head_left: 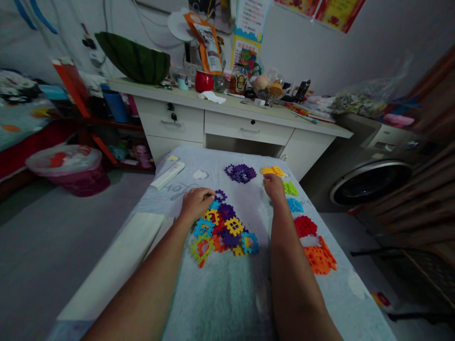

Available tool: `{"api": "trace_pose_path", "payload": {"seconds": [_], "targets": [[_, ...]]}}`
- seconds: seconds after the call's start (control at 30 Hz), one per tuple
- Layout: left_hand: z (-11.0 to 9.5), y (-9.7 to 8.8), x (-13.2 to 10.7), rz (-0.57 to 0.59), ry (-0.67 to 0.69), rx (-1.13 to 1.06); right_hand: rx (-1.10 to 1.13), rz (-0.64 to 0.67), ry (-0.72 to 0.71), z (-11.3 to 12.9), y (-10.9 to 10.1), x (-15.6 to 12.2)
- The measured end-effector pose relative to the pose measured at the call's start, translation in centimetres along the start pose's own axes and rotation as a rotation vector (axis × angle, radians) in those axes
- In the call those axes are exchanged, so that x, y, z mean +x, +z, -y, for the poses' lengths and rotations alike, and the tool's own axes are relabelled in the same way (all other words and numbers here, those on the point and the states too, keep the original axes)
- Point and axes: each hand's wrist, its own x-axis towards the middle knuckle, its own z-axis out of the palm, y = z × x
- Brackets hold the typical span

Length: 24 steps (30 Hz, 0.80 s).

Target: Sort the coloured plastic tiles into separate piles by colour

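Mixed flat interlocking plastic blocks [233, 226] with toothed edges lie in a loose pile at the middle of the cloth. At its upper left, my left hand [197, 204] has its fingertips closed at the edge of a purple block [221, 195]. My right hand [274, 185] is closed beside the green blocks [290, 188], just below the yellow blocks [272, 171]; whatever its fingers hold is hidden. Further down that side lie blue blocks [295, 205], red blocks [305, 226] and orange blocks [321, 258]. A purple heap [241, 173] sits at the far middle.
A long white box [168, 175] lies at the cloth's far left. Behind stands a white desk [245, 128] bearing a watermelon piece [133, 59], jars and papers. A washing machine [369, 166] stands right; a lined pink bin [71, 170] stands on the left floor.
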Motion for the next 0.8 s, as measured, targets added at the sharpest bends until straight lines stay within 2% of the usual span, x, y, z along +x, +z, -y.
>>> {"api": "trace_pose_path", "payload": {"seconds": [0.1, 0.2, 0.33, 0.47, 0.6, 0.73, 0.8], "targets": [[0.1, 0.0, 0.1, 0.014, -0.006, -0.010, 0.009, 0.281, -0.210, 2.1, 1.4, -1.0], [0.2, 0.1, 0.2, 0.031, -0.010, -0.007, -0.011, 0.450, -0.350, 4.2, 3.2, -2.7], [0.4, 0.1, 0.3, 0.035, -0.003, -0.005, -0.027, 0.519, -0.384, 6.4, 5.3, -4.5], [0.4, 0.2, 0.3, 0.030, 0.012, -0.011, -0.065, 0.541, -0.391, 7.5, 6.2, -4.8], [0.2, 0.1, 0.2, 0.028, 0.006, -0.022, 0.097, 0.589, -0.282, 7.3, 6.3, -4.6], [0.2, 0.1, 0.2, 0.017, -0.008, -0.029, 0.500, 0.673, -0.012, 6.3, 5.9, -4.3], [0.2, 0.1, 0.1, 0.015, -0.014, -0.029, 0.688, 0.649, 0.100, 5.8, 5.4, -3.7]]}}
